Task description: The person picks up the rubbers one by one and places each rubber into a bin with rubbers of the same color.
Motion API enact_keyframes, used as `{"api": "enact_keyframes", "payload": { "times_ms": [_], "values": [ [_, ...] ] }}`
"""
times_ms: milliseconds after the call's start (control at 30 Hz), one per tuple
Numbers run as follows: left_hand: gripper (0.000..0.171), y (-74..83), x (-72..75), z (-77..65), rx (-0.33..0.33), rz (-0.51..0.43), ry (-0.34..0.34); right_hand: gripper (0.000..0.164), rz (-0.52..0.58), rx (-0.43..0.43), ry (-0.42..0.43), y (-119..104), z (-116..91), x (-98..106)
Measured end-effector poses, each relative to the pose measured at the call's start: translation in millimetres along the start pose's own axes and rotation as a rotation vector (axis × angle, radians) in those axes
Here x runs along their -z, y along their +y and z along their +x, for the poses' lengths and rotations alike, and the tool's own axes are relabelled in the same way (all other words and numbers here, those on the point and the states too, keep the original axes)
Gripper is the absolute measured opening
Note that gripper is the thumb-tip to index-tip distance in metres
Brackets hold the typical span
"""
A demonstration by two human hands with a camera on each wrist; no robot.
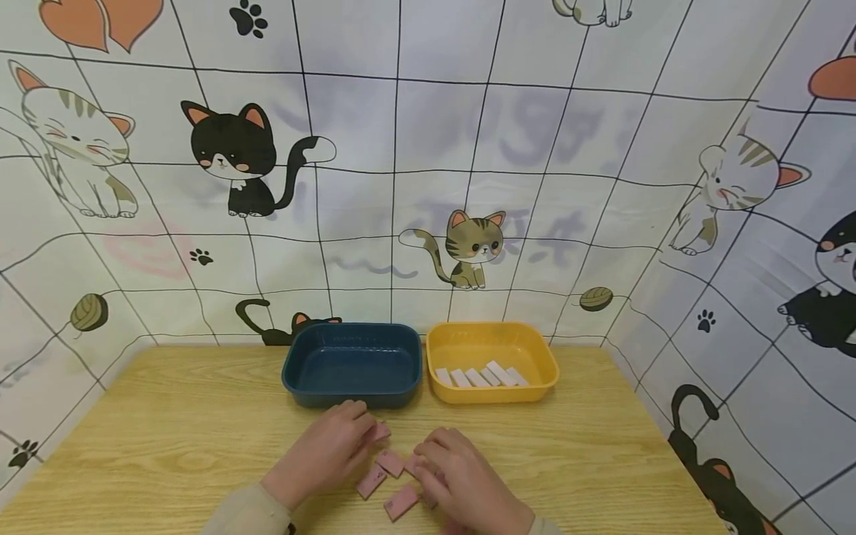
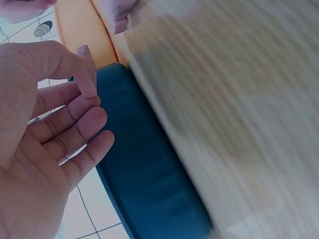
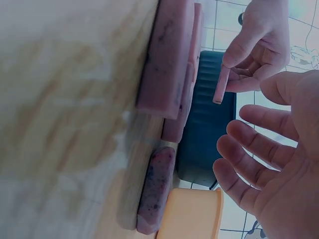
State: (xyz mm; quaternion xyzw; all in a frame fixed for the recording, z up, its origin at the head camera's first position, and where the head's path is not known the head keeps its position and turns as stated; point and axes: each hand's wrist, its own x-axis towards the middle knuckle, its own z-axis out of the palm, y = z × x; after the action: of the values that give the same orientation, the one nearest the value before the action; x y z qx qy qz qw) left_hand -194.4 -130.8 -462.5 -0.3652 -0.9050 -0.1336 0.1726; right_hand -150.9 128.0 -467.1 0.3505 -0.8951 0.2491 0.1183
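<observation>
Left hand (image 1: 333, 444) pinching slim pink rectangular block (image 3: 222, 87), seemingly hard plastic, near deep-blue rounded plastic tray (image 1: 394, 398); right hand (image 1: 464, 479) hovering, fingers parted, near loose pink blocks (image 1: 401, 503); probably handling light, stiff (smooth faces maybe slipping), long edges suiting pinch

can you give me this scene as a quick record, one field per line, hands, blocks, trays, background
left hand: pinches a pink block
right hand: fingers spread, no block visible in its grasp, close to loose blocks
loose pink blocks: several on the table; the right hand hides some, exact count unclear
blue tray: beyond the left hand
yellow tray: right of the blue tray in the head view
white blocks: inside the yellow tray
background: white, grid lines, cartoon cats
</observation>
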Motion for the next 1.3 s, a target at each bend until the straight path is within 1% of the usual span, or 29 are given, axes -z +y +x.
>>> {"api": "enact_keyframes", "payload": {
  "times_ms": [167,300,467,600,700,867,1100,1300],
  "values": [
    [0.016,2.6,0.2,7.0,-0.009,0.006,0.032,0.013,-0.008,0.008,0.006,2.8,1.9,0.9],
    [0.017,3.9,0.6,12.9,-0.025,0.016,0.075,0.015,0.000,0.007,0.014,3.9,3.0,2.8],
    [0.015,5.1,1.8,19.7,-0.013,0.054,0.119,0.015,0.018,0.004,0.026,4.5,4.3,5.7],
    [0.015,6.2,3.6,24.1,-0.027,0.079,0.158,0.015,0.031,-0.021,0.023,4.5,5.6,7.4],
    [0.015,7.5,5.2,27.9,-0.029,0.065,0.181,0.015,0.027,-0.045,0.031,4.3,7.0,8.8],
    [0.013,8.8,4.9,34.8,0.001,0.034,0.180,0.015,0.007,-0.061,0.054,4.6,9.4,11.0],
    [0.014,6.8,2.0,43.3,0.032,0.033,0.190,0.013,-0.035,-0.017,0.125,8.2,12.3,10.8],
    [0.014,6.4,3.2,50.0,0.051,0.029,0.186,0.014,-0.062,-0.013,0.138,10.1,16.9,13.8]
  ]
}}
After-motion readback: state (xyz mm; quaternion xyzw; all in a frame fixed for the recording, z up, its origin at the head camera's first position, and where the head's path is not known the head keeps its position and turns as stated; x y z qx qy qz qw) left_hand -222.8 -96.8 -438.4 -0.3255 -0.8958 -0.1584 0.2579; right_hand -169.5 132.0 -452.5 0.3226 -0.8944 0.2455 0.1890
